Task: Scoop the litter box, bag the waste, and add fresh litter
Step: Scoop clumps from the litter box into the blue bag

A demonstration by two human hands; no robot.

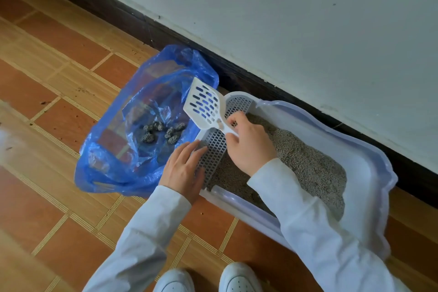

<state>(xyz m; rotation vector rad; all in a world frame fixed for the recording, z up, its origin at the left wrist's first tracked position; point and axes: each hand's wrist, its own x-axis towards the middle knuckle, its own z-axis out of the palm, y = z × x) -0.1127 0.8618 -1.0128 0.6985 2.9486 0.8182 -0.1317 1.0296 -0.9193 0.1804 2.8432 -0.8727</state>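
Several grey clumps lay in crinkled blue bag on tiled floor. R hand gripped slotted white scoop over bag; L hand flat, open on box grid by wall.

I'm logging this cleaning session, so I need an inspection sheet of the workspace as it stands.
Surface: tiled floor, dark specks scattered.
Job's things: litter box with grey litter; white scoop empty, over blue bag; clumps inside bag.
Clutter: nothing seen.
Grippers: right hand holds scoop handle; left hand flat on the box's grid step.
Cables: nothing seen.
Surroundings: white wall, dark baseboard, white shoes.
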